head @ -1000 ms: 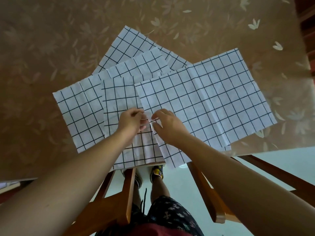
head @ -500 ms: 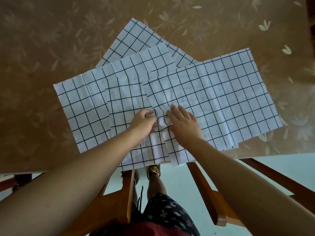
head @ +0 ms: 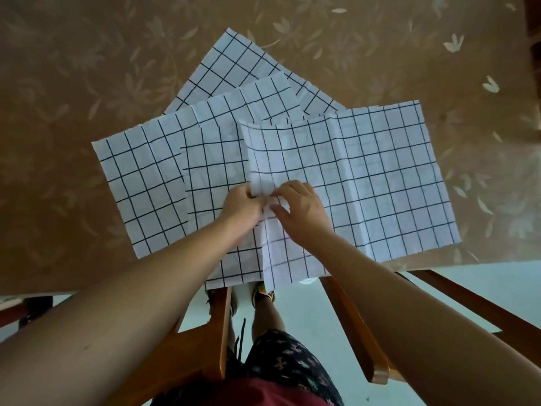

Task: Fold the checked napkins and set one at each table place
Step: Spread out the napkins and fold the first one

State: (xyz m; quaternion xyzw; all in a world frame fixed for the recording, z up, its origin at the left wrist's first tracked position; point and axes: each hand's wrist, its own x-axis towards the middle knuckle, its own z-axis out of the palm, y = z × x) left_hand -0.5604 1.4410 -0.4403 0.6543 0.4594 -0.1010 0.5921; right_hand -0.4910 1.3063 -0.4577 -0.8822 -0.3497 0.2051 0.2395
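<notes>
Both our left hand (head: 243,205) and right hand (head: 301,206) are now pinching the top napkin (head: 366,177) at frame centre, not pressing it. We are probably beginning the fold.

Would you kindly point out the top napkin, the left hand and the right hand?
top napkin (head: 380,177): head view, flat right half.
left hand (head: 241,204): head view, back of the hand.
right hand (head: 303,208): head view, back of the hand.
</notes>
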